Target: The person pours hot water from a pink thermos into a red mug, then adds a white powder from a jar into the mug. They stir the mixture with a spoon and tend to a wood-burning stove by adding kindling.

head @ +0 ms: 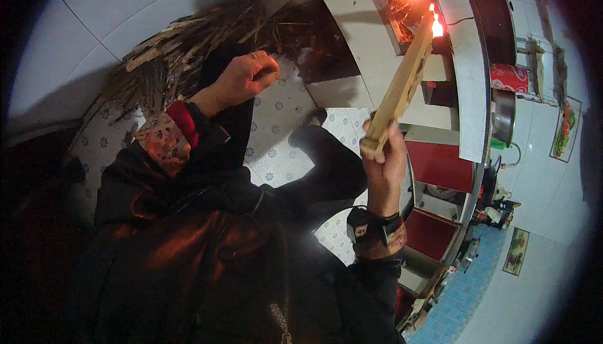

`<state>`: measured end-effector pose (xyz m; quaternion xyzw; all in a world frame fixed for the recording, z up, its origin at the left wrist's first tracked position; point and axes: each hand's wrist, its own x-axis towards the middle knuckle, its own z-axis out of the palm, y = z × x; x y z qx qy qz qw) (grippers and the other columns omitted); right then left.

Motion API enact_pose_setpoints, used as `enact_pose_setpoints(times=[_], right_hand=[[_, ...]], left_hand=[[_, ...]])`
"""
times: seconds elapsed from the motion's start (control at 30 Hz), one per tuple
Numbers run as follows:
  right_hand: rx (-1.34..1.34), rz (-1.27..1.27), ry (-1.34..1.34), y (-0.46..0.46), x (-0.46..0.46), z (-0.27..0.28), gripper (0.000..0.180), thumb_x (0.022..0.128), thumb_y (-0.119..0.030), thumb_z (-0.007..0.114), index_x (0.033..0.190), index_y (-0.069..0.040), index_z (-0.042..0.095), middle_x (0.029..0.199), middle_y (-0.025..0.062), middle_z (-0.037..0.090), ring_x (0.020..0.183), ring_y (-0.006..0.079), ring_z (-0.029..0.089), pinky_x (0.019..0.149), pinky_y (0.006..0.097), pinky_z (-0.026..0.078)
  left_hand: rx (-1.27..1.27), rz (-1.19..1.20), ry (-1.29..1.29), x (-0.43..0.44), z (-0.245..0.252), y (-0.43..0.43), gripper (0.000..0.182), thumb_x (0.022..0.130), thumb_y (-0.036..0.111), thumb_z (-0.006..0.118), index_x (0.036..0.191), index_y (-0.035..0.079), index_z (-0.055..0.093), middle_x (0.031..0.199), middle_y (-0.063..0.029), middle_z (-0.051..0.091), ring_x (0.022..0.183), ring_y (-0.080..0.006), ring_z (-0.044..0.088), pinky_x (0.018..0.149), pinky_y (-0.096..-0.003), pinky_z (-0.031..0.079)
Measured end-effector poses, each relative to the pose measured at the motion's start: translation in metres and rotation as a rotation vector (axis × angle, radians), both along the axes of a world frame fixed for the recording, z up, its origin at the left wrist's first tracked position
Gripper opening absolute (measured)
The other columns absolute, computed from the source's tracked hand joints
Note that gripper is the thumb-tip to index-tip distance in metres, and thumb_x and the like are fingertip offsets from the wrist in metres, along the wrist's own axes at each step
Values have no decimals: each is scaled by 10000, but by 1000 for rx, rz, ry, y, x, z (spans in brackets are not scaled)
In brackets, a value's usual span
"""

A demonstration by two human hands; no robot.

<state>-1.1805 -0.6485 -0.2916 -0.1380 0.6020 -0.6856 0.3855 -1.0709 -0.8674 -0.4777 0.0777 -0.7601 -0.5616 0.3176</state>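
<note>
My right hand (387, 165) grips the near end of a long split piece of firewood (398, 92). The far end of the wood reaches the mouth of a tiled stove (398, 26), where bright flames (437, 26) and glowing sticks (399, 9) show. My left hand (247, 75) is half curled over my leg, with a ring on one finger; nothing is seen in it, though its palm is partly hidden. Beside it, at the upper left, lies a heap of thin sticks and split wood (188, 42).
A smaller stove opening (435, 93) sits beside the fire. Red cabinet doors (438, 162) stand on the right below a counter with a metal pot (503, 115), a red container (509, 77) and blue tiles (464, 287). White wall tiles (118, 4) rise behind the wood heap.
</note>
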Motion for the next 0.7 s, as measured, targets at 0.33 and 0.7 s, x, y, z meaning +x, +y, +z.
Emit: enact_pose_setpoints(times=[0.33, 0.7], right_hand=[[-361, -52, -196, -113, -76, 8, 244, 885, -255, 543, 1035, -62, 531, 867, 56, 583, 506, 60, 408, 448, 169, 370], [-372, 168, 440, -181, -232, -9, 47, 837, -22, 454, 817, -61, 471, 708, -37, 390, 617, 41, 360, 583, 178, 376]], left_hand=[[-136, -18, -35, -2, -2, 3, 115, 785, 131, 627, 852, 48, 586, 791, -79, 551, 678, -230, 591, 589, -309, 462], [-141, 26, -33, -2, 1, 0, 89, 759, 117, 630, 826, 78, 588, 779, -69, 555, 592, -234, 575, 536, -309, 458]])
